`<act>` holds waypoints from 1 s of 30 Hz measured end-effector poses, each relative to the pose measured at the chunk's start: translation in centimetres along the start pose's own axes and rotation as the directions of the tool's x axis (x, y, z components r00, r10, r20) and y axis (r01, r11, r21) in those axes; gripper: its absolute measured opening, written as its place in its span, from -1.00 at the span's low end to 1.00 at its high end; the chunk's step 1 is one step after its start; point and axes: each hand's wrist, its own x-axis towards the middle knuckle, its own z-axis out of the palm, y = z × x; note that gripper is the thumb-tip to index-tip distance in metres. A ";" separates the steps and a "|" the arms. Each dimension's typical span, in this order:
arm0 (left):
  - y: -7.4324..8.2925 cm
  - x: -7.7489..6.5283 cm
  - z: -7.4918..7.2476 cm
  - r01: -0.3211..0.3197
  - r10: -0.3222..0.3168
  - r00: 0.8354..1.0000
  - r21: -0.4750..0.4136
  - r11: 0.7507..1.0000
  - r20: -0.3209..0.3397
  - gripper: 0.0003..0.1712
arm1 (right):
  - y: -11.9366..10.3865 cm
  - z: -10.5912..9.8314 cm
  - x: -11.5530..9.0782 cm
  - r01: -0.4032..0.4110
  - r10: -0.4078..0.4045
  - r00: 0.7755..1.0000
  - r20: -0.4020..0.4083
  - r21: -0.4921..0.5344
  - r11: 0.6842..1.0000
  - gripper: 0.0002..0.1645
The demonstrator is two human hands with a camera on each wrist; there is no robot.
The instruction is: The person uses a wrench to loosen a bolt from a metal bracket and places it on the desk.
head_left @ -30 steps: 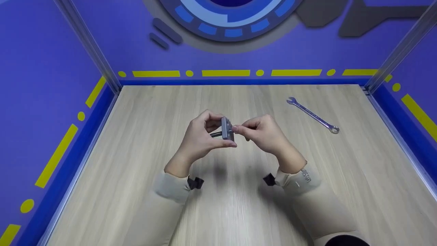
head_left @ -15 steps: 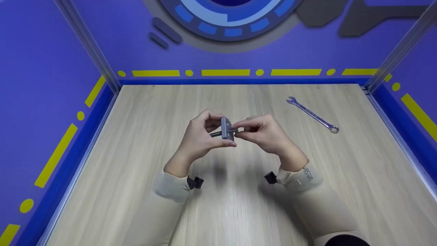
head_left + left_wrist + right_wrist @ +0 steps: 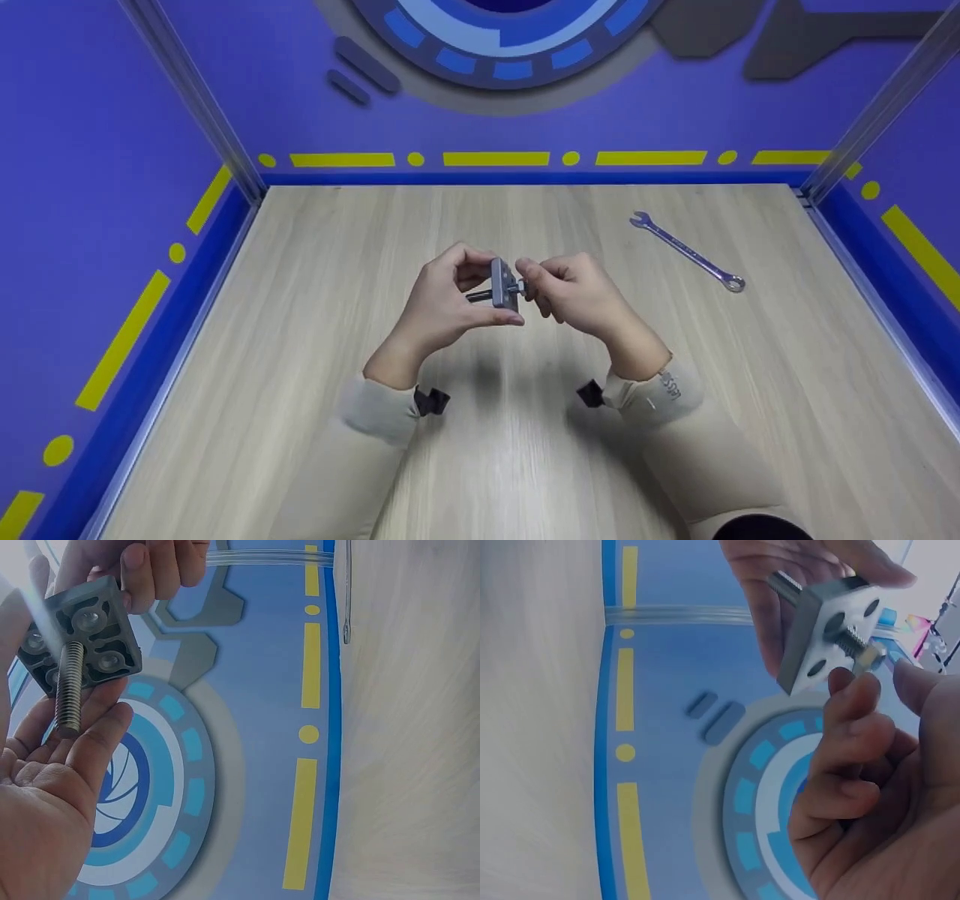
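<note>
Head cam: 2 hands up over table (image 3: pixel 337 262), wrists angled in, approx level w/ each other. L hand (image 3: pixel 439 300) grips block (image 3: pixel 497 281) btwn thumb (near side) + fingers (far side). Block stands on edge, one face twd R hand (image 3: pixel 585 296). Bolt (image 3: pixel 523 286) runs thru it: threaded shank out twd L palm, hex end out R side. R hand fingers curled in, thumb raised nr index, tips right at hex end; can't tell if pinching or just touching. Wrench (image 3: pixel 686 251) flat on table, beyond + right of R hand, well apart. Count: 1 block, 1 bolt, 1 wrench, 2 sleeves (image 3: pixel 337 442), 2 small black units (image 3: pixel 431 401), 1 per wrist. Back wall (image 3: pixel 480 135): 4 yellow bars.

L wrist cam: L palm faces bolt, digits around block edges. Block tilted in frame; shank pokes out of recessed face, 4 round recesses around it. R hand fingers curled behind block, contact hidden.

R wrist cam: smoother face shows, ≥2 dark holes. Hex end stands off the face. R index tip right by it; thumb on other side, contact unclear. L hand behind block.
</note>
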 end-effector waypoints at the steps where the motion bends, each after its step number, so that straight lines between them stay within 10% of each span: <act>1: 0.0 0.0 0.1 -0.001 0.001 1.000 0.006 1.000 0.001 -0.06 | 0.0 0.1 0.0 -0.012 0.011 1.000 0.015 0.008 1.000 -0.35; 14: -0.8 0.3 -0.2 0.022 -0.022 1.000 0.019 1.000 -0.006 -0.11 | -0.1 -0.3 0.1 0.102 -0.099 0.994 0.050 -0.062 0.993 -0.86; 23: -1.1 0.5 -0.4 0.063 -0.063 0.998 -0.072 0.995 0.000 -0.12 | 0.4 -0.2 0.1 0.307 -0.306 0.952 0.015 -0.067 0.950 -0.75; 30: -1.2 0.4 -0.4 0.046 -0.046 0.999 -0.034 0.998 0.010 -0.10 | 0.2 -0.9 -0.2 0.257 -0.254 0.966 0.045 -0.094 0.962 -0.63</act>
